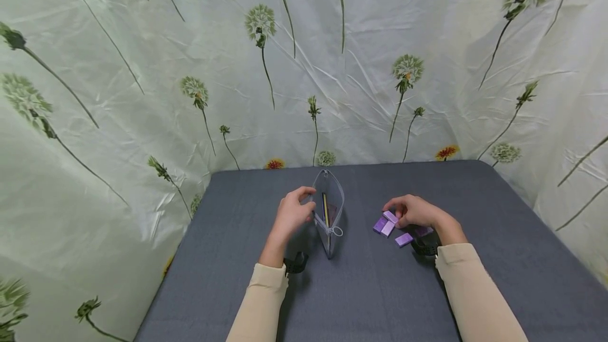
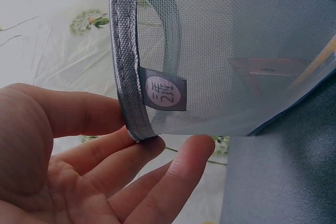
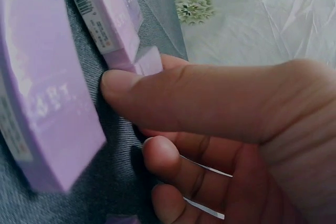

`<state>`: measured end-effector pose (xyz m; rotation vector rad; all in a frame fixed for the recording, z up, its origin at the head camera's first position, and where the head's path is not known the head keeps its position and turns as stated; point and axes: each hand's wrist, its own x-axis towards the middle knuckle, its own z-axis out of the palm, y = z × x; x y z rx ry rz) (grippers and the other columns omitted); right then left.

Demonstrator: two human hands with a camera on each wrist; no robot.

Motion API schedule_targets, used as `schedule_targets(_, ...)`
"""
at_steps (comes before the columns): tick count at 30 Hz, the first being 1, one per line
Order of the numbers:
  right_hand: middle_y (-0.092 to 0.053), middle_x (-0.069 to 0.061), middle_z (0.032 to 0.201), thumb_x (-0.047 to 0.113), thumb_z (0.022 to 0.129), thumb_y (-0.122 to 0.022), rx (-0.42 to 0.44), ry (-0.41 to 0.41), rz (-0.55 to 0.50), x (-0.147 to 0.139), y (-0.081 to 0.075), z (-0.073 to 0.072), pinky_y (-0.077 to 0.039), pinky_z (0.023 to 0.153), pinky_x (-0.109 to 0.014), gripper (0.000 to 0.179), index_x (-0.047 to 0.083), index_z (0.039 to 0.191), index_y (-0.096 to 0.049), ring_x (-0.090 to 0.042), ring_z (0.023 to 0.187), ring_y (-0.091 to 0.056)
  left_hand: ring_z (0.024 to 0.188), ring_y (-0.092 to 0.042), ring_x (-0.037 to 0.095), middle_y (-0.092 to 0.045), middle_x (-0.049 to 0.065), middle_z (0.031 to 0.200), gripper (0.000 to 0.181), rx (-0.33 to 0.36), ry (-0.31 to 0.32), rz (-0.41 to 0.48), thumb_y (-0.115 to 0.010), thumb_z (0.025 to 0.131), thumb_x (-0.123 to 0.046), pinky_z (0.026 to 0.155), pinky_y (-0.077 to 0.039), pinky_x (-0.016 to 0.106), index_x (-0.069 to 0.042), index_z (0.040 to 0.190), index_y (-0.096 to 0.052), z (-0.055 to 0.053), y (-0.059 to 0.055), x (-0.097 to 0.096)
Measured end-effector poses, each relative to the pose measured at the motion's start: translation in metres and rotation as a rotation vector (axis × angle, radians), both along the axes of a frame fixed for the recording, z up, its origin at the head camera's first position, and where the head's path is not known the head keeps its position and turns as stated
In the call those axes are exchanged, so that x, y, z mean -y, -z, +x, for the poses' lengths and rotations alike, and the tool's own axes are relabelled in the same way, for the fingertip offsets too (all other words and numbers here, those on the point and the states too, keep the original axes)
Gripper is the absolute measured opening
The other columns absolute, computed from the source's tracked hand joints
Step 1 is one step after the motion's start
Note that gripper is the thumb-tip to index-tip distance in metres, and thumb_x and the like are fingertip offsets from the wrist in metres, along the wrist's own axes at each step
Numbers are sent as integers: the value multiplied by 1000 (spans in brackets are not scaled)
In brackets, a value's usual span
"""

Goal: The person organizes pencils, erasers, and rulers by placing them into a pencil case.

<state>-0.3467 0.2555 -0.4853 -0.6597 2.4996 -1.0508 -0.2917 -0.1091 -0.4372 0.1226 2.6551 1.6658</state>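
Observation:
A grey mesh zip pouch [image 1: 338,194] stands upright on the table with its mouth spread. My left hand [image 1: 292,214] pinches its near-left rim between thumb and fingers, beside a small cloth label [image 2: 176,90]. Inside the pouch show a yellow and dark pencil-like stick [image 1: 325,210] and a reddish see-through flat piece [image 1: 332,212]. To the right, my right hand [image 1: 418,211] pinches a small purple box [image 1: 391,216] between thumb and index finger. That box overlaps two others, a darker purple box [image 1: 380,225] and a lighter purple box [image 1: 387,229].
One more purple box [image 1: 404,239] lies nearer me, and another purple box [image 1: 424,231] is partly hidden beneath the right wrist. A ring pull [image 1: 336,231] hangs at the pouch's near end. Behind the grey table [image 1: 370,289] hangs a flowered curtain [image 1: 361,94].

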Motion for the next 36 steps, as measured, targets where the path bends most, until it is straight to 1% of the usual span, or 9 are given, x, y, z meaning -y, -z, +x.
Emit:
schedule_targets(3, -58, -8, 80, -5, 81, -75, -8, 40, 15, 1, 1, 0, -44, 60, -34, 45, 3, 124, -67, -20, 69, -52, 58, -63, 23, -57, 8, 144, 35, 6, -3, 4, -61, 98, -12, 73, -57, 48, -21, 132, -66, 0, 1, 0)
schedule_targets(8, -59, -8, 80, -1, 80, -78, -8, 84, 11, 1, 3, 2, -44, 60, -35, 44, 2, 123, -67, -20, 69, -53, 49, -55, 16, -57, 8, 144, 35, 18, -3, 6, -61, 98, -12, 75, -57, 51, -20, 132, -66, 1, 3, 0)
schedule_targets(11, -60, -8, 78, 0, 80, -78, -9, 92, 9, 2, 3, 3, -44, 60, -34, 43, 1, 122, -67, -19, 68, -53, 51, -56, 15, -57, 7, 143, 35, 17, -4, 2, -61, 97, -12, 73, -57, 49, -20, 131, -67, 2, 3, 0)
schedule_targets(15, -60, -5, 76, 4, 82, -79, -26, 105, 26, 2, 4, 3, -43, 59, -32, 41, 2, 121, -67, -17, 66, -53, 62, -65, 23, -57, 8, 144, 35, 12, -7, -3, -62, 97, -12, 70, -58, 45, -20, 131, -67, 2, 3, 0)
schedule_targets(19, -59, -4, 75, 12, 84, -79, -45, 140, 42, 5, 1, 3, -41, 58, -32, 38, 4, 120, -68, -16, 65, -52, 73, -69, 35, -57, 8, 144, 35, 18, -8, -4, -62, 97, -13, 67, -57, 40, -20, 131, -67, 2, 4, 0)
schedule_targets(22, -58, -4, 76, 14, 85, -79, -69, 170, 36, 7, -3, 4, -41, 58, -33, 38, 3, 120, -67, -17, 65, -52, 77, -69, 39, -57, 7, 143, 35, 20, -8, -4, -62, 97, -13, 65, -56, 39, -21, 131, -67, 2, 4, -1)
schedule_targets(26, -59, -5, 78, 13, 85, -80, -106, 204, 20, 11, -10, 4, -41, 58, -33, 40, 3, 121, -67, -19, 65, -52, 77, -69, 39, -57, 8, 143, 35, 10, -10, -8, -62, 97, -12, 64, -56, 37, -20, 131, -67, 2, 3, -1)
schedule_targets(32, -61, -3, 80, 18, 84, -82, -178, 216, 12, 18, -21, 3, -43, 58, -34, 44, 4, 122, -66, -19, 67, -53, 77, -69, 38, -58, 6, 143, 36, -11, -11, -33, -62, 97, -11, 61, -53, 33, -20, 132, -67, 0, 2, 0)
schedule_targets(36, -60, -4, 82, 18, 85, -82, -204, 226, 5, 24, -31, 8, -44, 60, -35, 45, 5, 124, -65, -20, 70, -54, 74, -69, 37, -58, 6, 143, 35, -14, -9, -33, -62, 97, -12, 61, -53, 33, -21, 131, -67, -1, 3, 0)
